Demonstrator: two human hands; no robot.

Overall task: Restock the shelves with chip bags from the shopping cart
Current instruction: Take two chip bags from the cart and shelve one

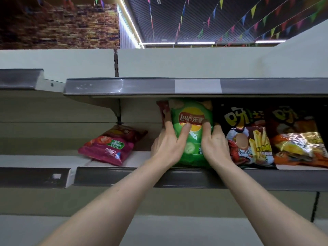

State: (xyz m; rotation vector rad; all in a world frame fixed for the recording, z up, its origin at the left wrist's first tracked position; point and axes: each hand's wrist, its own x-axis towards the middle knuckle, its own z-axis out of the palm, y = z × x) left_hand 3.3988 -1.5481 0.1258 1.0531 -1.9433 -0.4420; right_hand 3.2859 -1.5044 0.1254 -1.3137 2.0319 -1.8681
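The green chip bag stands upright at the front of the shelf, held between both hands. The left hand wraps its fingers round the bag's left edge with the thumb laid across the front. The right hand grips the right edge the same way.

The step looks like seating the bag. It is best slid back evenly with both hands until its bottom sits behind the shelf lip, logo facing out. A light grip would keep the chips from being crushed.

Just right of the right fingers a black chip bag presses close, so there is little room that way. A dark red bag peeks out behind the left fingers. Well to their left a pink bag lies flat.
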